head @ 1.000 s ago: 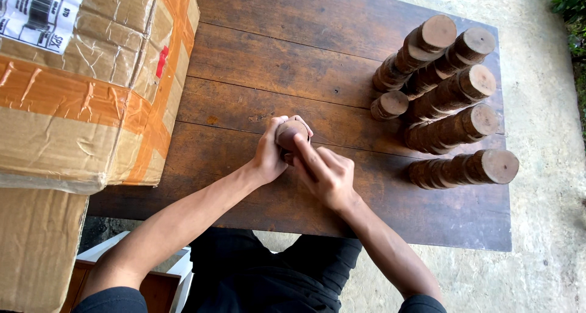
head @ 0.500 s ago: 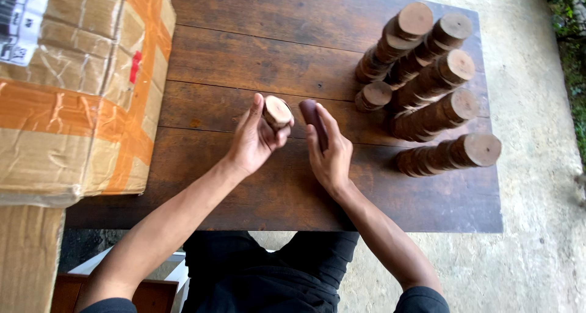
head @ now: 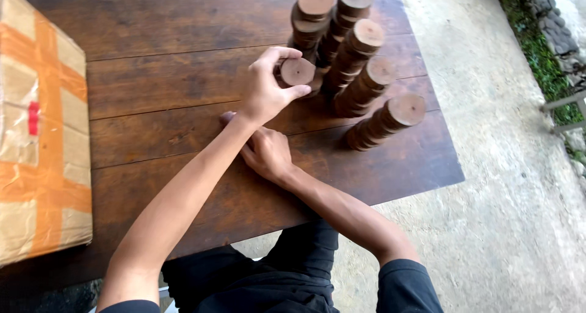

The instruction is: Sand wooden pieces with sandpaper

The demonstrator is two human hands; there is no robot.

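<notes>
While the left arm stretches across the table (head: pixel 183 38) with the wrist bent, the left hand (head: pixel 264 93) curls its thumb and fingers around a wooden disc (head: pixel 297 72), pinching it by the rim. That disc sits atop a short stack, touching the taller stacks (head: pixel 357 62) beside it near the table's far right corner. Under the left forearm, the right hand (head: pixel 265 151) rests flat and palm down on the boards near the middle of the table, fingers loosely together, holding nothing. Each disc is a round slice with a pale brown smooth face and a darker edge; five tall stacks lean in a tight cluster. Dark, stained planks with visible seams make up the table. A cardboard box (head: pixel 39 142) banded with orange tape sits at the left edge.
</notes>
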